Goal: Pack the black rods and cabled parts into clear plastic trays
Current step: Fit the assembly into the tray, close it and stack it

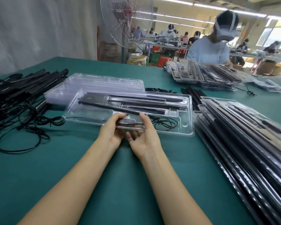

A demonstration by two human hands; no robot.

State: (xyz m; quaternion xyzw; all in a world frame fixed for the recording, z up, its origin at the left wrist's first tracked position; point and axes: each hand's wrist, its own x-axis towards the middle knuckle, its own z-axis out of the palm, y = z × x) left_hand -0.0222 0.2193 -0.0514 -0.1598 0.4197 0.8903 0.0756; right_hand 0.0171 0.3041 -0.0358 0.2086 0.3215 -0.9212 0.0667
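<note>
**A:** What are the hands doing at the centre of the frame?

**B:** The left hand (113,129) curls its thumb and fingers round one end of a small black cabled part (130,122), and the right hand (145,137) pinches the other end, with its lower fingers loosely spread beneath. They hold it level over the near edge of the clear tray (189,129). I judge this is to line it up with a pocket and press it in flat.

**A:** What does that tray hold?

**B:** Black rods (136,103) lie lengthwise in the far channels. One of them runs at a slant, not seated. A thin black cable (166,123) loops in the near right compartment.

**A:** And the supplies around it?

**B:** At the left edge is a loose pile of rods and cables (23,96), close enough to reach for stock. Behind the tray, upper centre-left, there's a stack of empty trays (104,83) for the next round. At the right edge, filled trays (243,137) are stacked to keep finished work apart. A few spare rods (191,95) lie between them and the tray.

**A:** Further back?

**B:** Upper right, another person (208,49) works behind a heap of packed trays (206,73). There's a wire-guard fan (126,21) at top centre.
</note>
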